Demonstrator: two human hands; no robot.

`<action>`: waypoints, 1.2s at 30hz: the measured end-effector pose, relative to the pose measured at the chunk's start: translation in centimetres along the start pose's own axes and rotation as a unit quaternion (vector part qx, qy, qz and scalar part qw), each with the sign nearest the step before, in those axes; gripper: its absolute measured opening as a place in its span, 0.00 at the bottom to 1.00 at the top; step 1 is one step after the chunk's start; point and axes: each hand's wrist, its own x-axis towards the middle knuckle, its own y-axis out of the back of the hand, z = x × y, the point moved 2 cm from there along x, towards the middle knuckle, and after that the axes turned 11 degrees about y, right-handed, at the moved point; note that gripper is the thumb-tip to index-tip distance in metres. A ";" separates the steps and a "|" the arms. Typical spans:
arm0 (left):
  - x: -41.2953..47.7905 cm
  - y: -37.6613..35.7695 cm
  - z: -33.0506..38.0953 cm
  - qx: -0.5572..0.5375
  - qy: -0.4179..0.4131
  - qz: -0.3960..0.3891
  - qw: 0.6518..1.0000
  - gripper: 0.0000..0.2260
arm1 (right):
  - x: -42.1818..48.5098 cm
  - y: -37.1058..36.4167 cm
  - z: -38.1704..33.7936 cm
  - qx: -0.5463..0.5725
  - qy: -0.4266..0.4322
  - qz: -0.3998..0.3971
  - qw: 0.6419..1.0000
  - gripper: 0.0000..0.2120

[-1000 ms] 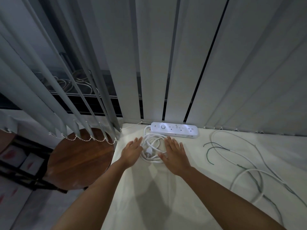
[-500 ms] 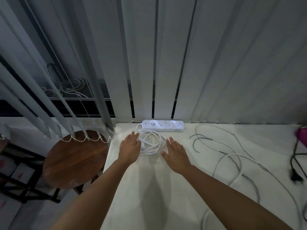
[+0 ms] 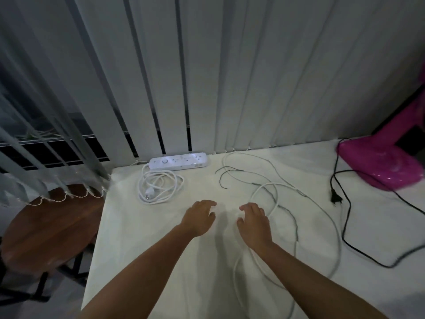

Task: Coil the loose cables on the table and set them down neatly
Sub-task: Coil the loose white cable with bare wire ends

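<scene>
A white power strip [image 3: 179,161] lies at the table's back edge, its white cord [image 3: 158,187] coiled in front of it with the plug inside the coil. My left hand [image 3: 199,218] and my right hand [image 3: 254,221] hover over the table's middle, fingers apart, holding nothing. A long loose white cable [image 3: 271,192] sprawls in loops to the right of my right hand, running under my right forearm. Thin dark wires [image 3: 224,178] lie among its loops. A black cable with a plug [image 3: 336,199] trails further right.
A pink object [image 3: 379,162] stands at the back right of the white table [image 3: 142,238]. Vertical blinds [image 3: 230,77] hang along the back. A round wooden stool [image 3: 48,226] sits beyond the table's left edge.
Both hands have left the coiled white cord and drawn back toward the table's middle and right. The view has swung right, bringing the black cable and pink object into sight.
</scene>
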 end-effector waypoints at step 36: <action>15.0 -2.7 14.9 -0.150 0.135 0.051 0.978 0.08 | 14.0 4.4 14.1 0.249 -0.132 -0.032 0.959 0.16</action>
